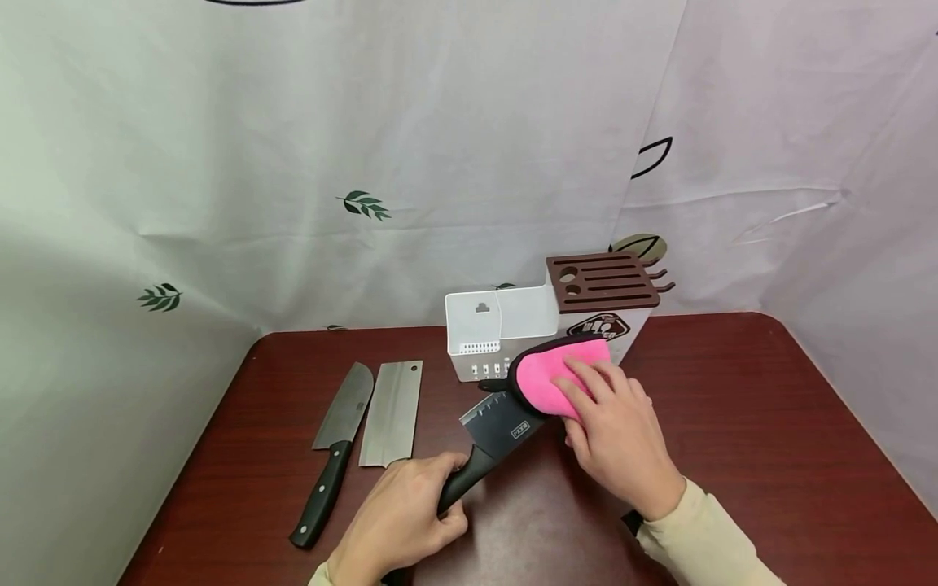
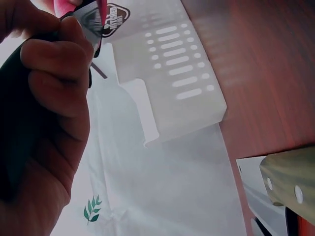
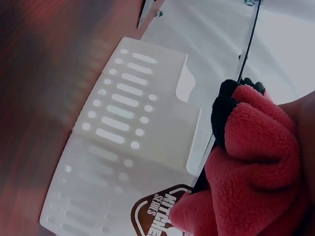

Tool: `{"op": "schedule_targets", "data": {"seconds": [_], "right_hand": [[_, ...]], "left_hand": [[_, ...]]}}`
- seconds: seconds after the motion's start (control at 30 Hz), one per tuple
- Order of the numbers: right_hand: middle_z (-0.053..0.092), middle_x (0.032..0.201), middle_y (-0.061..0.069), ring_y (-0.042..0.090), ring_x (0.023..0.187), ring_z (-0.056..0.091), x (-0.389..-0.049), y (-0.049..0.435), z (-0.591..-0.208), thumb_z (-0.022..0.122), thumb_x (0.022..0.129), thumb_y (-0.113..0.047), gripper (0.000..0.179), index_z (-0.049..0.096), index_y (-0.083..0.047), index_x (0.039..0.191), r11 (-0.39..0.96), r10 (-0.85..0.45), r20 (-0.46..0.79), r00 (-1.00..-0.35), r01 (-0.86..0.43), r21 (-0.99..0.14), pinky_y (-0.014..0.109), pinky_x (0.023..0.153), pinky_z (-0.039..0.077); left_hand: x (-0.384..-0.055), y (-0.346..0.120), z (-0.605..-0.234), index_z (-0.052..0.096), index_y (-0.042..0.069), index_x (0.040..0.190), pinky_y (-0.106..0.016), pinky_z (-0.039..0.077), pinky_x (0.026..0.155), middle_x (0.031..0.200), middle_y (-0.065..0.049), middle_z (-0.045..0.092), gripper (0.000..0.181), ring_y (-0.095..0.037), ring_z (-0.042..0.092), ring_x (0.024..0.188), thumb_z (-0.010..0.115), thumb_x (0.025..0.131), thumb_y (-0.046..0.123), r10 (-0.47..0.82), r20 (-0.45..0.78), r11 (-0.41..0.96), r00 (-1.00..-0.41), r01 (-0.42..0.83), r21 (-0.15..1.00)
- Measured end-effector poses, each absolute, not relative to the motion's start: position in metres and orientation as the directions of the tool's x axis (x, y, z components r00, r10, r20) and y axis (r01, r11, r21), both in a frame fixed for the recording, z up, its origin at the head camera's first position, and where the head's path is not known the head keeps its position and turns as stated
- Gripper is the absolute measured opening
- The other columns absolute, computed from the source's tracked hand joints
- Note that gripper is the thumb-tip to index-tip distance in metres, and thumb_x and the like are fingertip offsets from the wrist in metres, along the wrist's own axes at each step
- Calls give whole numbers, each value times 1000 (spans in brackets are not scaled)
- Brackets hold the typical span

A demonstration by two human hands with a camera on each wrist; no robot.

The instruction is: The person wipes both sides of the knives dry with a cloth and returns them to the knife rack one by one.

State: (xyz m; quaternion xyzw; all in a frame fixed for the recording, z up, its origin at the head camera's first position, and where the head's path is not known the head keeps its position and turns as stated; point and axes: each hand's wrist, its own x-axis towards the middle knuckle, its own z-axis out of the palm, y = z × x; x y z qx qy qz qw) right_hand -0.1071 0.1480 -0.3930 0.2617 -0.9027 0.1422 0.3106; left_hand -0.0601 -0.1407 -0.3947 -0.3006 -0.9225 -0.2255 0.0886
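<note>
My left hand [image 1: 406, 517] grips the black handle [image 1: 463, 482] of a dark-bladed kitchen knife [image 1: 498, 427], held up at a slant over the table. A pink, black-edged cleaning cloth [image 1: 545, 381] is folded over the far part of the blade and hides the tip. My right hand [image 1: 621, 431] holds this cloth, fingers spread on its upper face and thumb below. In the right wrist view, the fluffy cloth [image 3: 256, 147] bunches around the blade. The left wrist view shows curled fingers [image 2: 59, 93] around the handle.
Behind the blade stands a white knife holder [image 1: 469, 366] with a brown slotted top [image 1: 608, 285] and side hooks. A black-handled knife [image 1: 350, 407] and a metal cleaver [image 1: 392, 411] lie on the dark red table [image 1: 747, 407]. A white curtain [image 1: 440, 163] hangs behind.
</note>
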Motion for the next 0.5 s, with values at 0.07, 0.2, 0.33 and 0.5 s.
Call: {"op": "schedule_targets", "data": {"seconds": [0.07, 0.2, 0.33, 0.5], "right_hand": [[63, 130, 13, 36, 112, 53, -106, 146, -393, 68, 79, -15, 45, 69, -9, 123, 823, -402, 624, -670, -563, -74, 48, 71, 42], [66, 127, 10, 32, 112, 53, -104, 139, -394, 65, 80, -13, 44, 69, -8, 123, 798, -451, 603, -658, -600, -58, 45, 73, 42], [66, 126, 9, 29, 110, 54, -102, 128, -394, 66, 79, -12, 42, 70, -8, 121, 757, -495, 600, -629, -650, -57, 43, 72, 41], [66, 126, 7, 28, 109, 55, -98, 117, -395, 64, 80, -13, 40, 70, -10, 120, 731, -509, 614, -603, -679, -60, 43, 73, 41]], "left_hand": [[-60, -139, -394, 67, 16, 102, -23, 42, 57, 71, 19, 49, 39, 1, 43, 59, 72, 64, 13, 515, 294, 719, -805, 593, 364], [-61, -136, -394, 68, 16, 100, -23, 40, 54, 69, 19, 49, 38, 0, 43, 57, 73, 63, 14, 515, 300, 724, -803, 595, 349], [-62, -133, -395, 68, 17, 98, -23, 40, 53, 68, 19, 50, 36, -1, 43, 57, 74, 62, 15, 515, 319, 730, -795, 603, 323], [-63, -130, -396, 67, 18, 95, -21, 36, 49, 67, 18, 51, 34, 0, 42, 55, 73, 62, 14, 512, 332, 729, -792, 605, 319]]}}
